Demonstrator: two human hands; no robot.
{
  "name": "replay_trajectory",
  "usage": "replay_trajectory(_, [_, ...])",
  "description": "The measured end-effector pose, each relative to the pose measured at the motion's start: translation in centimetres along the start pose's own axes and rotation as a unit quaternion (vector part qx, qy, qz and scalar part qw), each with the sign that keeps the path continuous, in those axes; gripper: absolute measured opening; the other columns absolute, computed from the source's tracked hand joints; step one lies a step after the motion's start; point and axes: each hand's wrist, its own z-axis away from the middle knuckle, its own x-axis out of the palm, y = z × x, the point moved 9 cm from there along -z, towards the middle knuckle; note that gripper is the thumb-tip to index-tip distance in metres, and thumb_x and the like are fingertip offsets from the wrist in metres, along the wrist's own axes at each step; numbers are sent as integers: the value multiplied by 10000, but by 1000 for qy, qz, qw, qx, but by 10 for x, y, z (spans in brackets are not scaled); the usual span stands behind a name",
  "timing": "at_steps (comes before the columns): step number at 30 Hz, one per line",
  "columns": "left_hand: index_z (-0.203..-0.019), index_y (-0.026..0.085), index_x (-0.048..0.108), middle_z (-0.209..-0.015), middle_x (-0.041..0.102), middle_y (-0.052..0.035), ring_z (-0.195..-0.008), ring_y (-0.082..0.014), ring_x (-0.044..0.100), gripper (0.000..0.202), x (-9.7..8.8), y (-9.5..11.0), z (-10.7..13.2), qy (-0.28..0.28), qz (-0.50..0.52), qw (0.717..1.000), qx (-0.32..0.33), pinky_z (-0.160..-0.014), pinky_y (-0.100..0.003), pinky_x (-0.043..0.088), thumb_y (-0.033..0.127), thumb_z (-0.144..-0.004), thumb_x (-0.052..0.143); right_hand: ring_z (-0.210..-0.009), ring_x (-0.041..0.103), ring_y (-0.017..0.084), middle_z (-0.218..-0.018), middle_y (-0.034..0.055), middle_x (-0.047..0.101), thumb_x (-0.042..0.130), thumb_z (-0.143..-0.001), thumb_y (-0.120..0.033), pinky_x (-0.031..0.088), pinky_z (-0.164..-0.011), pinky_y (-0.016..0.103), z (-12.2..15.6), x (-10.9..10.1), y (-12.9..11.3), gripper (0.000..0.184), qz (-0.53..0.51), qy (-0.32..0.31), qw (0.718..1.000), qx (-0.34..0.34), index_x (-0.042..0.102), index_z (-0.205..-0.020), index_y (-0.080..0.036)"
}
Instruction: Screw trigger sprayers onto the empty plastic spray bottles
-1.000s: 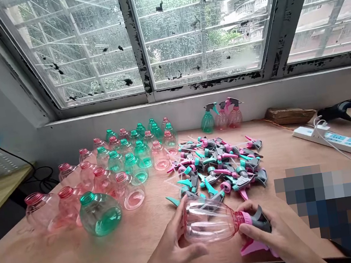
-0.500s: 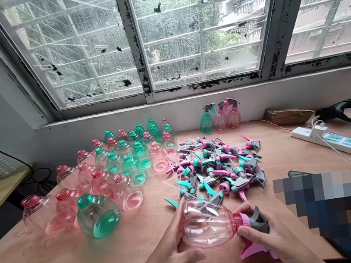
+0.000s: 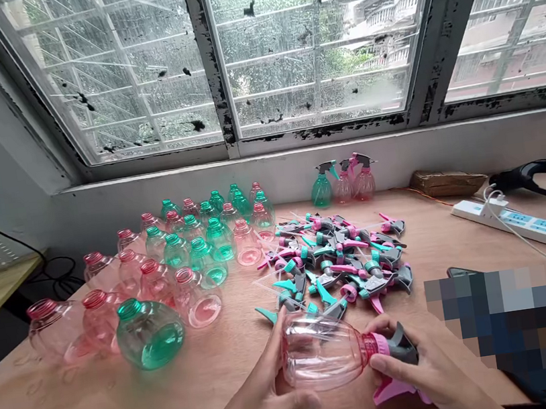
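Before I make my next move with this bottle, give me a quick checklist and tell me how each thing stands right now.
1. Left hand supporting the pink bottle at its base end: ok.
2. Right hand gripping the spray head: ok.
3. Spray head at the bottle's neck: ok, pink collar meets it.
4. Collar fully tightened: cannot tell.
5. Bottle upright: not ok, it lies on its side between the hands, neck toward the right hand.
6. Straw inside the bottle: cannot tell, reflections and clutter behind confuse it.
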Motion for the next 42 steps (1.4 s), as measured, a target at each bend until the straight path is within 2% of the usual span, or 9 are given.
replay_trajectory(7, [-1551,403,-118,-1698,138,-42,-1528,-291,245,1118,2,7,-1,-4,-28,999,18,-1248,-460,220,248,-865,750,-593,673,181,-645,-10,721,786,-813,-454,507,-582,279,-1,-1,1,330,-7,-1,1000,7,625,-926,-189])
replay_trajectory(11, [-1570,348,-71,-1707,82,-40,-1557,-306,133,1131,0,0,-1,-4,-27,1000,11,-1271,-462,135,298,-832,784,-590,663,171,-650,-6,734,791,-807,-439,490,-574,263,-2,-1,1,311,5,-1,1000,-3,644,-913,-186])
replay_trajectory(14, [-1576,316,-54,-1705,97,-54,-1553,-308,155,1139,0,-2,-1,-9,-6,1000,7,-1272,-448,149,332,-818,795,-597,655,171,-655,-7,736,803,-793,-424,485,-580,265,-1,-2,0,295,13,5,1000,-14,660,-901,-189])
replay_trajectory(22, [-1538,450,-100,-1687,175,-11,-1535,-295,218,1089,2,7,-3,-3,-8,1000,16,-1237,-445,251,249,-875,740,-574,669,179,-622,-6,728,798,-796,-453,511,-573,270,-2,-2,3,331,-21,8,1000,4,639,-907,-185])
replay_trajectory(26, [-1558,400,-70,-1697,124,-53,-1519,-330,251,1133,2,3,-2,-3,-20,1000,3,-1247,-488,205,284,-829,789,-611,662,185,-653,-6,727,800,-791,-459,515,-596,277,0,-1,-1,336,-9,5,1000,3,644,-919,-190])
replay_trajectory(30, [-1581,317,-11,-1703,88,-80,-1537,-384,154,1131,-1,2,-1,2,6,1000,-4,-1247,-529,180,441,-795,793,-619,658,186,-664,-11,727,801,-796,-437,513,-598,281,2,-1,-7,299,10,7,1000,-2,662,-916,-201])
replay_trajectory(33, [-1580,316,169,-1690,180,-58,-1546,-373,104,1032,-10,1,-1,37,-20,999,-17,-1263,-512,118,450,-777,804,-585,658,187,-634,-20,719,801,-787,-455,513,-574,284,1,-2,-5,309,10,16,1000,-1,657,-903,-207])
replay_trajectory(36, [-1560,343,255,-1623,355,-46,-1500,-392,242,1069,-15,1,-1,41,-45,998,-30,-1249,-516,190,362,-695,884,-576,662,195,-625,-13,717,809,-766,-467,511,-561,292,0,-3,-1,348,4,21,1000,2,656,-922,-198])
replay_trajectory(42, [-1576,383,62,-1512,487,-65,-1373,-364,426,1218,-15,3,-3,37,-41,998,-32,-1173,-496,359,273,-689,889,-577,660,191,-622,-7,721,796,-780,-474,498,-558,289,-1,-2,0,346,11,18,1000,0,649,-912,-189])
